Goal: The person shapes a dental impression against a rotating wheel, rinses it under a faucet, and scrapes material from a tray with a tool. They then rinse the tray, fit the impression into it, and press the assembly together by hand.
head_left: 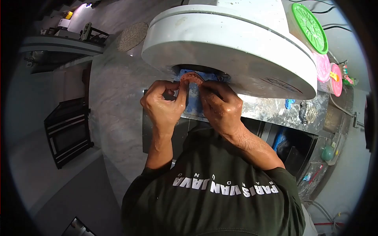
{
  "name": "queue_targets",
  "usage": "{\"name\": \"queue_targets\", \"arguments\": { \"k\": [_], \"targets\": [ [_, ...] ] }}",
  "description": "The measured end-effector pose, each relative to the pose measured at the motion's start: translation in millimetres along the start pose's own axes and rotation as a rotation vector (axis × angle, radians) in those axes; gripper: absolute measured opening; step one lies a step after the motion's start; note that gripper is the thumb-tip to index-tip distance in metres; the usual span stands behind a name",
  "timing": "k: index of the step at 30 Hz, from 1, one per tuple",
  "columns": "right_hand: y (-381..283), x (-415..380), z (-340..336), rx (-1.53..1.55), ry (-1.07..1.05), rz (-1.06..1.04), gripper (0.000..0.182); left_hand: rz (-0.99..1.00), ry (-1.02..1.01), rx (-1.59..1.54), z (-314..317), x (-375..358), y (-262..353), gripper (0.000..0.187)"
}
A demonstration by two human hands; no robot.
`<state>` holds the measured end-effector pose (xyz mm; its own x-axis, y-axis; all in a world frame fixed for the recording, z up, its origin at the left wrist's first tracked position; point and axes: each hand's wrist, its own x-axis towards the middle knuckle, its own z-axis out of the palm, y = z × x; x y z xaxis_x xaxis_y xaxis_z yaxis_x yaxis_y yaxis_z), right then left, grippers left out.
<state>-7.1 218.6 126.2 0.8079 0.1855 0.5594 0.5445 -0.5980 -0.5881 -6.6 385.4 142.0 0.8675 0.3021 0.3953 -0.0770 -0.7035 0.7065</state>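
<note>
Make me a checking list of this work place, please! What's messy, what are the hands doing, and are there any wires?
Surface: counter, speckled and stained.
Job's things: curved reddish piece, held close to the white machine.
Clutter: blue scrap on the counter; green lid at upper right.
Hands: left hand and right hand each pinch one side of the piece.
Cables: black cables at upper right; grey cables at lower right.
Surroundings: round woven thing at upper left.

1 downward, forward head view
</note>
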Motion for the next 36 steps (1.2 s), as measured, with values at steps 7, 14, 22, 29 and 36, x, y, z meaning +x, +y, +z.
{"name": "queue_targets", "arguments": {
  "k": [7, 14, 22, 29, 36],
  "targets": [
    [-15.9, 0.3, -3.5, -0.068, -0.085, 0.079, 0.025, -0.153, 0.002, -0.02, 6.8, -0.8, 6.5, 0.022],
    [-22.5, 3.7, -2.8, -0.126, -0.204, 0.1, 0.027, -0.171, 0.004, 0.001, 7.5, 0.2, 15.0, 0.022],
    [-25.6, 2.3, 1.9, -0.065, -0.306, 0.23, 0.029, -0.22, 0.017, -0.032, 10.2, 0.5, 17.9, 0.021],
    [-25.8, 1.5, 3.0, -0.022, -0.291, 0.243, 0.031, -0.211, 0.065, -0.102, 15.6, 1.2, 12.2, 0.02],
    [-27.4, 0.6, 0.2, -0.054, -0.263, 0.169, 0.029, -0.186, 0.061, -0.061, 12.9, 2.3, 14.2, 0.02]
  ]
}}
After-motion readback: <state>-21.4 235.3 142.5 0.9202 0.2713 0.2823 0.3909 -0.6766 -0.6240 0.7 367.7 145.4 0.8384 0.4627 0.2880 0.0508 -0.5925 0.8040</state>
